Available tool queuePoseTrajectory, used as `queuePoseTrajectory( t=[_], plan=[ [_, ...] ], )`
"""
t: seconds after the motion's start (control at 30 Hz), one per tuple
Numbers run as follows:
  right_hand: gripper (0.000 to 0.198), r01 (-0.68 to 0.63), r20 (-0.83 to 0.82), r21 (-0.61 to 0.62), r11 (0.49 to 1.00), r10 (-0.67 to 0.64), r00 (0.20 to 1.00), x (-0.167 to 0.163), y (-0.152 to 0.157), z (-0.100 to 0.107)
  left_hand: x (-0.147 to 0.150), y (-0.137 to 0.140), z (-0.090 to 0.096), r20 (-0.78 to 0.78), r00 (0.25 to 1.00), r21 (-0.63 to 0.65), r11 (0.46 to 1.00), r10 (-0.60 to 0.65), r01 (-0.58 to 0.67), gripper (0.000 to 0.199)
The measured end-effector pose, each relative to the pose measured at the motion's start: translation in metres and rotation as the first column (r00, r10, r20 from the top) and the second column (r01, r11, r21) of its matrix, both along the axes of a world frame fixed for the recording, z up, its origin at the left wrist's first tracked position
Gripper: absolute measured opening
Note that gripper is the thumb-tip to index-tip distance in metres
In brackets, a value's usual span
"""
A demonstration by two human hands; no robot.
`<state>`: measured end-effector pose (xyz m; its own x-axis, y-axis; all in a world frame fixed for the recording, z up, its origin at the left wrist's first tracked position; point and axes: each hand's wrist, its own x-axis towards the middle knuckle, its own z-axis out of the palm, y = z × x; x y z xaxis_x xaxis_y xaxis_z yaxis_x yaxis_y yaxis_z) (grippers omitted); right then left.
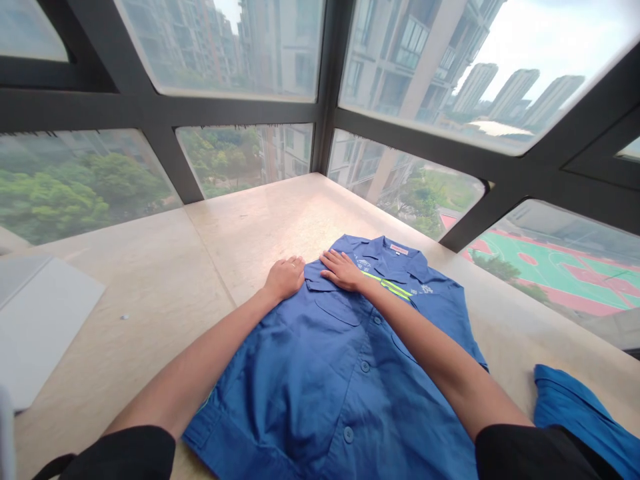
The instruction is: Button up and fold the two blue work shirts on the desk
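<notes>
A blue short-sleeved work shirt [310, 373] lies front up, its collar toward the window corner. It has buttons down the front, chest pockets and a yellow-green stripe on the chest. At the shirt's left sleeve edge, my left hand [286, 277] is closed, the fingers bent against the cloth and their tips partly hidden. My right hand [342, 269] lies flat on the sleeve and shoulder area, fingers stretched out, pressing the fabric. The right forearm passes over the shirt's front and covers part of the stripe and the other pocket.
The shirt rests on a pale stone-like ledge [165, 280] bordered by dark window frames [327, 87]. To the left stands a white box-like object [45, 327], with a small whitish scrap [125, 317] near it. More folded blue cloth [575, 407] lies at the right.
</notes>
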<state>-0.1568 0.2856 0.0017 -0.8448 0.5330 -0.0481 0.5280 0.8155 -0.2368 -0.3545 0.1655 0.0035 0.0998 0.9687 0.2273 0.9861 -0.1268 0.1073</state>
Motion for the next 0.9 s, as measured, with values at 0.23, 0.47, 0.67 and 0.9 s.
queuePoseTrajectory(
  t=[0.23,0.47,0.67,0.9],
  plan=[
    [0.070,0.164,0.086,0.000,0.986,-0.164,0.983,0.007,0.032,-0.001,0.007,-0.004,-0.005,-0.008,0.998,0.010,0.998,0.062,-0.062,0.048],
    [0.077,0.267,0.073,0.056,0.962,-0.271,0.960,0.010,0.040,-0.004,-0.002,-0.011,-0.009,-0.022,0.999,-0.074,0.997,0.029,-0.030,0.068],
    [0.072,0.265,0.042,0.081,0.961,-0.269,0.962,0.012,0.039,-0.008,-0.005,-0.007,-0.010,0.058,0.995,-0.144,0.987,0.076,-0.067,0.062],
    [0.070,0.263,0.026,0.080,0.961,-0.266,0.964,0.012,0.042,-0.011,0.000,-0.007,-0.011,0.044,0.996,-0.119,0.990,0.078,-0.072,0.089]
  ],
)
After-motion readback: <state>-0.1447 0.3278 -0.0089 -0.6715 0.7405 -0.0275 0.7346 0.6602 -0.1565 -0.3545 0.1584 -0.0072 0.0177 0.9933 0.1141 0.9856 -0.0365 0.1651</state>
